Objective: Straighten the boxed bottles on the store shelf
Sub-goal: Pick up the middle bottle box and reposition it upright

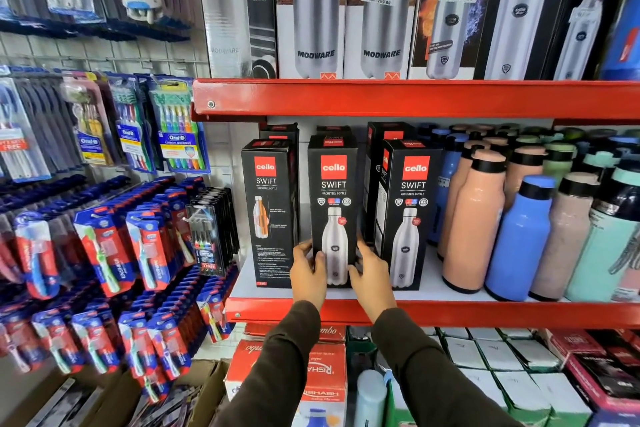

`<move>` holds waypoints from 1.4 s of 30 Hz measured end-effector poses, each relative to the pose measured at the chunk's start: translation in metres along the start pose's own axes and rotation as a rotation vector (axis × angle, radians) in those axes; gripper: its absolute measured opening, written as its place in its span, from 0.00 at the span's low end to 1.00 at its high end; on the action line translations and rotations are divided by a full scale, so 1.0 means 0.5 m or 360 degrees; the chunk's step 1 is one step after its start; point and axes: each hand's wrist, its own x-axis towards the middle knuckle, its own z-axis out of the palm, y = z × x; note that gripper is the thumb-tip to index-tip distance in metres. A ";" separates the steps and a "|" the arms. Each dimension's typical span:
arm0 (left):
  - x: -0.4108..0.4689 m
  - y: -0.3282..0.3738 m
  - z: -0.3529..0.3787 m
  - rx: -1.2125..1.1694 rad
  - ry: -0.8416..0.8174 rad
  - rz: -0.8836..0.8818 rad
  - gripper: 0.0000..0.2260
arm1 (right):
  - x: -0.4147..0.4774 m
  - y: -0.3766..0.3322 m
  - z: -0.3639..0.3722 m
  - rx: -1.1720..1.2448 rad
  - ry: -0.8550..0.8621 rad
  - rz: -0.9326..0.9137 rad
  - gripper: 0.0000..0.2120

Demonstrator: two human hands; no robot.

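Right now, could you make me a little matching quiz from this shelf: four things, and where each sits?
Things:
1. middle box
2. blue bottle
3. left box
4. toothbrushes

Places:
A. hanging on the wall rack
B. right of the peach bottle
C. between left hand and right hand
D. nearest the shelf's left end

Pairs: 1-C, 2-B, 3-D, 4-A

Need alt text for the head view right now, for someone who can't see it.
Both hands, left hand and right hand, grip the lower sides of the middle Cello Swift box on the red-edged shelf. Matching boxes flank it; loose bottles stand to the right.
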 end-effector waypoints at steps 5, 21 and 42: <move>0.000 -0.003 0.005 0.0007 0.0012 0.0003 0.13 | 0.002 0.004 0.005 0.0007 0.0016 0.0025 0.30; 0.003 -0.010 0.005 -0.0005 -0.0030 0.0010 0.14 | -0.009 0.003 0.005 0.0077 0.0035 0.0086 0.28; 0.017 -0.002 -0.158 0.0180 0.0594 0.0630 0.17 | -0.071 -0.129 0.124 0.0513 -0.0026 -0.0192 0.22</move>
